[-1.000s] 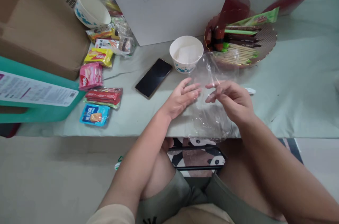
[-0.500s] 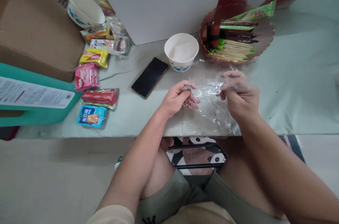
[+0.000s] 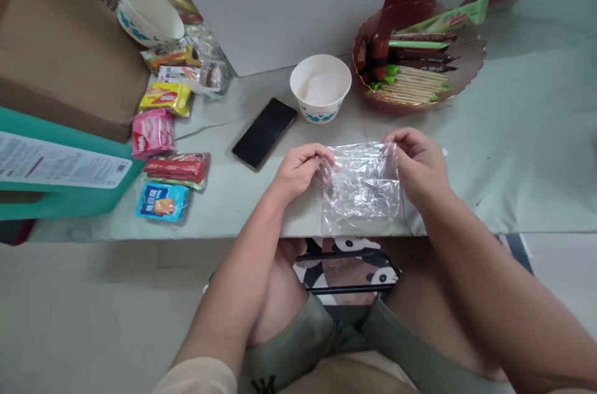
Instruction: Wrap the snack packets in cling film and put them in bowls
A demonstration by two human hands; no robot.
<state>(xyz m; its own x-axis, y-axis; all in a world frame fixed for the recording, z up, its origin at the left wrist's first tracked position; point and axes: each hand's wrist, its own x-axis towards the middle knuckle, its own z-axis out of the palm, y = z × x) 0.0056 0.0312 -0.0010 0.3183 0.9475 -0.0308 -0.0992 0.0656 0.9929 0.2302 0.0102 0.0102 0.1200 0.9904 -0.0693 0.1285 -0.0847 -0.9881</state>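
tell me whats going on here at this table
A person holds a piece of clear plastic stretched between the left hand and right hand, over the near edge of the table. Just beyond stands a white bowl, with a phone to its left and a scalloped dish of snacks to its right. Neither hand touches those.

Bowl (image 3: 321, 112) between phone (image 3: 265, 133) and snack dish (image 3: 467, 64), behind bag (image 3: 362, 192).

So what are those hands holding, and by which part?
A piece of clear plastic: the left hand holds it near its upper left corner, the right hand its upper right.
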